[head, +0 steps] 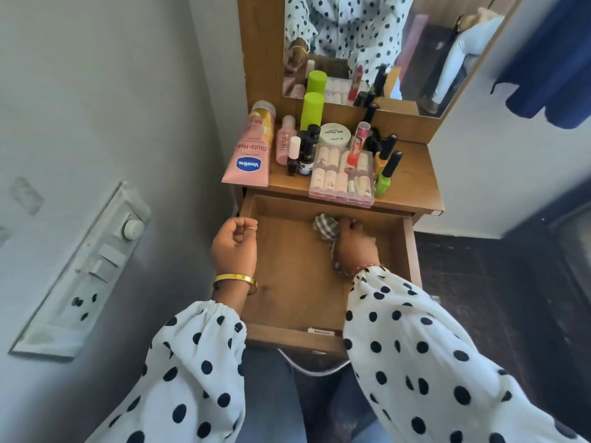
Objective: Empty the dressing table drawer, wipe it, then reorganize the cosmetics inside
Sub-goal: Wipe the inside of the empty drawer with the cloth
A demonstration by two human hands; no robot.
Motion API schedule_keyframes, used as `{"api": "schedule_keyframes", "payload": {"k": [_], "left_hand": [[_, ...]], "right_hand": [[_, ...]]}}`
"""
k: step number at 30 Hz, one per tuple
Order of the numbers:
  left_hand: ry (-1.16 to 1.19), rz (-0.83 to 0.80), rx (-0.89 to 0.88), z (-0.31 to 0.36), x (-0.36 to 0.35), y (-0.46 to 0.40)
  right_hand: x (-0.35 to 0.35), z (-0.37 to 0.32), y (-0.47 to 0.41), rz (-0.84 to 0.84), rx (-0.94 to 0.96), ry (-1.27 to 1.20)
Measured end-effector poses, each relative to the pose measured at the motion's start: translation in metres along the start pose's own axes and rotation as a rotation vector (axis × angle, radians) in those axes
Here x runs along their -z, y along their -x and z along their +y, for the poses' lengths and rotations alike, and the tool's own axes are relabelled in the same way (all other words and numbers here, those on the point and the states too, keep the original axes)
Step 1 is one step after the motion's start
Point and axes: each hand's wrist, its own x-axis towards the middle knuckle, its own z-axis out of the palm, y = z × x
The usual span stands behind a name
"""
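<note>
Below, in the head view, we note the drawer (289,282) pulled fully out, its bare wooden floor ringed by low walls, with open room across the left and near parts. Our right hand (355,244) lies at the drawer's far right, fingers curled down onto a checked cloth (326,226) and gripping it against the floor close to the back wall. Our left hand (235,243) hovers over the drawer's left wall, fingers loosely curled in, holding nothing. Beyond the drawer's back edge, on the tabletop (412,174), the cosmetics stand crowded: pink Vaseline tube (248,161), green canister (311,110), clear lipstick box (340,180), green nail polish (385,177). The tabletop's right part is bare wood.
</note>
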Motion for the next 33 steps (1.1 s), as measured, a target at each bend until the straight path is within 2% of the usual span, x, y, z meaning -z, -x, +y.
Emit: {"api": "schedule_keyframes", "payload": {"k": [3, 7, 12, 15, 21, 26, 29, 33], "left_hand": [[-0.032, -0.038, -0.009, 0.001, -0.001, 0.004], [-0.045, -0.074, -0.007, 0.003, -0.001, 0.007], [-0.025, -0.066, 0.021, 0.002, 0.000, 0.004], [-0.023, -0.063, 0.026, -0.001, -0.001, 0.002], [-0.004, -0.041, 0.008, 0.000, -0.002, 0.000], [0.050, -0.014, -0.002, 0.003, 0.000, 0.000], [0.047, -0.018, -0.019, 0.003, -0.001, 0.000], [0.041, -0.031, -0.035, 0.004, 0.000, 0.003]], "right_hand": [[0.010, 0.032, 0.006, 0.006, -0.175, -0.004], [0.003, 0.028, 0.021, -0.030, -0.235, 0.035], [-0.001, 0.008, 0.031, -0.104, -0.310, -0.119], [-0.002, -0.016, 0.034, -0.164, -0.228, -0.175], [-0.011, -0.082, 0.040, -0.315, 0.162, -0.361], [-0.012, -0.075, 0.052, -0.385, 0.348, -0.276], [-0.001, -0.044, 0.047, -0.318, 0.329, -0.207], [0.021, 0.006, 0.032, -0.226, 0.113, 0.039]]}}
